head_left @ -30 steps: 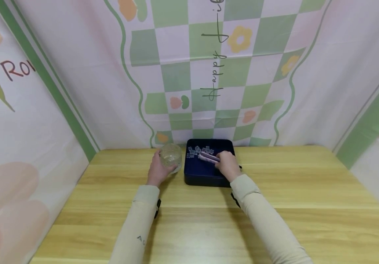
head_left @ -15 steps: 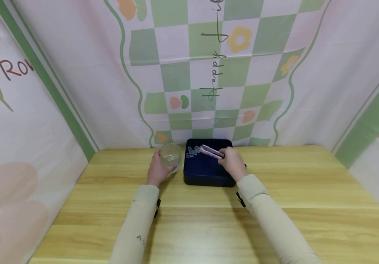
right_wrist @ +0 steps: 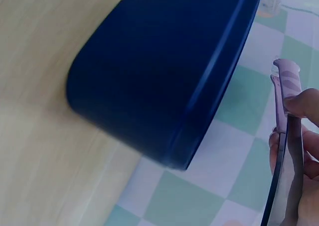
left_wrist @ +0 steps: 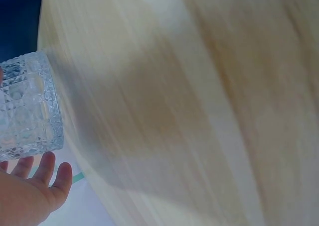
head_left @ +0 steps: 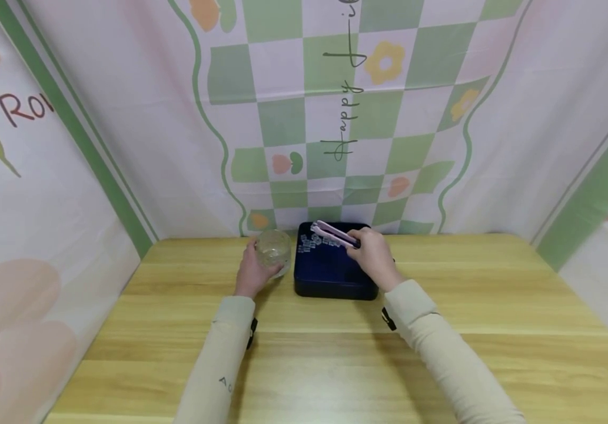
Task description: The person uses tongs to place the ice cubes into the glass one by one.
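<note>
In the head view my left hand [head_left: 255, 272] holds a clear drinking glass [head_left: 274, 253] between thumb and fingers, to the left of a dark blue box [head_left: 335, 274]. The glass [left_wrist: 30, 106] has a faceted pattern in the left wrist view. My right hand [head_left: 375, 256] grips pink-and-dark tongs [head_left: 336, 234] above the box's back part. A small clear piece [head_left: 315, 228] appears at the tongs' tips. Several small clear pieces [head_left: 305, 242] lie on the box toward its back left, some hidden behind the tongs. In the right wrist view the tongs [right_wrist: 289, 131] are raised beside the box.
The wooden table [head_left: 314, 365] stretches out in front of the box and to both sides. Behind it hangs a checkered, flower-printed cloth [head_left: 335, 118], close to the box's back edge. Another printed cloth [head_left: 33, 224] borders the left side.
The right hand has shifted right and slightly away from me, and the tongs have risen from the pieces, their tips now over the box's back edge. The left hand and glass stayed put.
</note>
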A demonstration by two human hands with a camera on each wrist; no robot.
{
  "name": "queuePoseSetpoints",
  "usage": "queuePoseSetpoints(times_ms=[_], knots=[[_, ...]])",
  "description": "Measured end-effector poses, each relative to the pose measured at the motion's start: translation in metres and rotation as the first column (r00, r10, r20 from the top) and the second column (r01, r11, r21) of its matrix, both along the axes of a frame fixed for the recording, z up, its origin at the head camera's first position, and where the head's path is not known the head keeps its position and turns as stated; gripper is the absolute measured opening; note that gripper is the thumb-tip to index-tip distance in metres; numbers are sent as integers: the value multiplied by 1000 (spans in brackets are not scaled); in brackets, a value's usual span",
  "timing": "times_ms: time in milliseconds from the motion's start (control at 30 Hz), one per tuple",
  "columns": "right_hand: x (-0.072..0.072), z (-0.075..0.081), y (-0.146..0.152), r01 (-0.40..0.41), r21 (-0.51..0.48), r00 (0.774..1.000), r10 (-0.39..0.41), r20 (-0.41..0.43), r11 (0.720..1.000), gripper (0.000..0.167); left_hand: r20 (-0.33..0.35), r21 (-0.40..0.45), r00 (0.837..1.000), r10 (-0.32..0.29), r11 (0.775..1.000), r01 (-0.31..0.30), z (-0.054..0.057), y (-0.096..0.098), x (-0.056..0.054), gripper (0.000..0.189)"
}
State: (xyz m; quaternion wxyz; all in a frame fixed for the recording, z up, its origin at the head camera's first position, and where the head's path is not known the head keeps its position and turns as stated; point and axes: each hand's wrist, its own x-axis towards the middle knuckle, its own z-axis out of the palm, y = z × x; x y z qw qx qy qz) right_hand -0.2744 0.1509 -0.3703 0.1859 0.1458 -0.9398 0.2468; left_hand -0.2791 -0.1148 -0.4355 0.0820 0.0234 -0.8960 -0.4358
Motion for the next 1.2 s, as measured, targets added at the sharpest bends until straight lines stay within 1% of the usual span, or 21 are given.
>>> queuePoseSetpoints(times_ms=[233, 333, 533, 633, 733, 1000, 1100, 1200], knots=[[5, 5, -18, -39, 5, 999, 39, -9, 999, 26, -4, -5, 1000, 8, 1000, -8, 1, 0, 0, 89], [8, 4, -28, -59, 12, 998, 59, 11, 998, 28, -7, 2, 1000, 8, 1000, -8, 0, 1, 0, 89], [12, 1, -47, -106, -10, 993, 107, 59, 994, 28, -13, 17, 1000, 2, 1000, -1, 0, 0, -1, 89], [13, 0, -55, -113, -1, 991, 113, 65, 994, 29, -18, 22, 1000, -2, 1000, 2, 0, 0, -2, 89], [13, -1, -59, -121, 18, 991, 120, 52, 993, 29, -27, 13, 1000, -2, 1000, 2, 0, 0, -2, 90], [16, -4, -63, -124, 44, 991, 122, 46, 991, 28, -34, 10, 999, -7, 1000, 7, -1, 1, -2, 90], [16, -5, -64, -122, 66, 991, 118, 56, 990, 29, -23, 6, 1000, -3, 1000, 3, 0, 2, -1, 89], [16, -5, -65, -115, 68, 990, 109, 89, 991, 32, -12, -2, 1000, 5, 1000, -5, 0, 2, 1, 88]])
